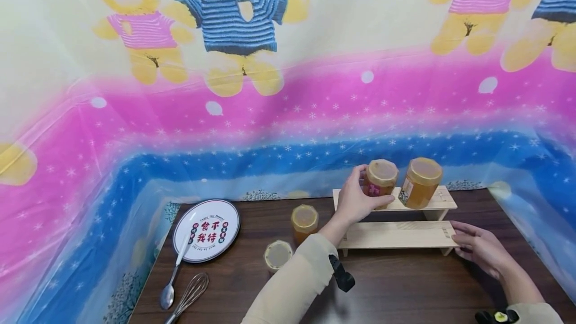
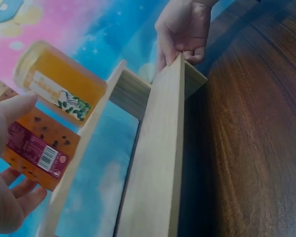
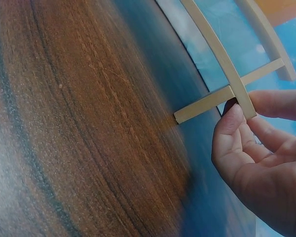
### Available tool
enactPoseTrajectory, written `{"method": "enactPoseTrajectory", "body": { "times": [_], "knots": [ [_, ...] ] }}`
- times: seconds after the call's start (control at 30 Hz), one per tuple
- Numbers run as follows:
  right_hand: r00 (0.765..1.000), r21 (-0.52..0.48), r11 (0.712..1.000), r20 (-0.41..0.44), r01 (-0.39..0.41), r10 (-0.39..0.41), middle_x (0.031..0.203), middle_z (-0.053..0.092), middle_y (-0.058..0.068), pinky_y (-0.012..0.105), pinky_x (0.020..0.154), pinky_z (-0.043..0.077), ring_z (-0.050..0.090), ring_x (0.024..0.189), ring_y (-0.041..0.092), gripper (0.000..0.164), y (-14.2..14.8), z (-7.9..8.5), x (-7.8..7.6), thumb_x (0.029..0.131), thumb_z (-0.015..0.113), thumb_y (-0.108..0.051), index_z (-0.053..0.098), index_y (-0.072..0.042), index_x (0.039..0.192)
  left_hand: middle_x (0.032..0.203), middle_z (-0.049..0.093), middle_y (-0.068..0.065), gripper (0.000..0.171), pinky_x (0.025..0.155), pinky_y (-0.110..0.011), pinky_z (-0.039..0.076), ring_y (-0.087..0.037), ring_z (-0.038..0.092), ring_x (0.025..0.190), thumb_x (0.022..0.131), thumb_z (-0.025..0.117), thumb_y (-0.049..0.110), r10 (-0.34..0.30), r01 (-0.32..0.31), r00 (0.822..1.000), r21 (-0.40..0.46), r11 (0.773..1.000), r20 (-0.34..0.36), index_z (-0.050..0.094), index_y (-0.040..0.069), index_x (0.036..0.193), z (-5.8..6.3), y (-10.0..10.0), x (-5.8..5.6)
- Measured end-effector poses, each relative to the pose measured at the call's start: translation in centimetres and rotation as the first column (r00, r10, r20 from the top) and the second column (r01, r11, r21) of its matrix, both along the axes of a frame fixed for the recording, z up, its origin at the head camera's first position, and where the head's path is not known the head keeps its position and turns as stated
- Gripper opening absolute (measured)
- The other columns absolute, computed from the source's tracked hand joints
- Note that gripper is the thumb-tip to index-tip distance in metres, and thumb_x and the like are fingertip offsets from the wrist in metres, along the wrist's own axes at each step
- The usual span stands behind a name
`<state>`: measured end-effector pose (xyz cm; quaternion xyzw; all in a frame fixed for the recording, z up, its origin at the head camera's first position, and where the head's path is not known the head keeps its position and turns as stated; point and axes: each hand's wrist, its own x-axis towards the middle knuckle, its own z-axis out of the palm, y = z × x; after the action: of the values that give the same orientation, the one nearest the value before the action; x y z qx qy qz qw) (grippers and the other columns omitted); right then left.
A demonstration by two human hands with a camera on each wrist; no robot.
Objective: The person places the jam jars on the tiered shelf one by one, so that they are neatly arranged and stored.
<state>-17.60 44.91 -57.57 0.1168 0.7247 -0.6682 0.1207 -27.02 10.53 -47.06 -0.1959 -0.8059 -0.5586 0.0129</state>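
Observation:
On the upper step of a two-tier wooden rack (image 1: pixel 396 235), my left hand (image 1: pixel 354 201) grips a jar (image 1: pixel 382 173) with a gold lid. In the left wrist view this jar (image 2: pixel 49 136) shows a dark red barcode label and dark specks in orange contents. Just right of it, a second jar (image 1: pixel 422 184) of amber contents stands on the same step, with a leafy label (image 2: pixel 74 104). My right hand (image 1: pixel 482 249) pinches the right end of the lower step between thumb and fingers, as the right wrist view shows at the board's end (image 3: pixel 244 101).
Two more lidded jars, one behind (image 1: pixel 305 219) and one in front (image 1: pixel 278 255), stand left of the rack. Farther left lie a plate (image 1: pixel 225 249) with printed characters, a spoon (image 1: pixel 168 295) leaning on its rim and a whisk (image 1: pixel 193 291). Printed cloth (image 1: pixel 288 159) hangs behind the brown table (image 1: pixel 387 289).

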Motion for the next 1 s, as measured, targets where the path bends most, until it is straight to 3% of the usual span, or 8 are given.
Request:
{"method": "enactPoseTrajectory", "body": {
  "times": [0.3, 0.63, 1.0],
  "knots": [
    [1.000, -0.009, 1.000, 0.013, 0.008, -0.008, 0.113, 0.061, -0.008, 0.038, 0.083, 0.059, 0.066, 0.099, 0.012, 0.077, -0.1, 0.1, -0.1, 0.104, 0.064, -0.016, 0.018, 0.008, 0.161, 0.133, 0.055, 0.011, 0.091, 0.097, -0.039, 0.052, -0.007, 0.055, 0.119, 0.077, 0.093, 0.043, -0.022, 0.022, 1.000, -0.003, 1.000, -0.018, 0.043, 0.028, 0.152, 1.6, -0.7, 0.6],
    [1.000, -0.007, 1.000, 0.008, 0.004, -0.004, 0.112, 0.062, -0.009, 0.037, 0.084, 0.059, 0.066, 0.099, 0.013, 0.077, -0.2, 0.1, 0.1, 0.103, 0.066, -0.016, 0.020, 0.008, 0.160, 0.145, 0.053, 0.001, 0.090, 0.095, -0.045, 0.053, -0.017, 0.052, 0.130, 0.077, 0.093, 0.044, 0.021, -0.021, 0.999, -0.007, 1.000, -0.030, 0.043, 0.036, 0.151, 3.5, -2.1, 1.5],
    [1.000, -0.014, 1.000, 0.010, 0.002, -0.002, 0.111, 0.062, -0.010, 0.037, 0.084, 0.059, 0.066, 0.099, 0.012, 0.077, 0.0, 0.2, 0.1, 0.103, 0.066, -0.016, 0.020, 0.007, 0.161, 0.148, 0.051, 0.009, 0.093, 0.096, -0.044, 0.052, -0.010, 0.047, 0.134, 0.075, 0.094, 0.047, 0.037, -0.040, 0.996, -0.036, 0.999, -0.077, 0.042, 0.039, 0.152, 5.8, -5.1, 3.2]
  ]
}}
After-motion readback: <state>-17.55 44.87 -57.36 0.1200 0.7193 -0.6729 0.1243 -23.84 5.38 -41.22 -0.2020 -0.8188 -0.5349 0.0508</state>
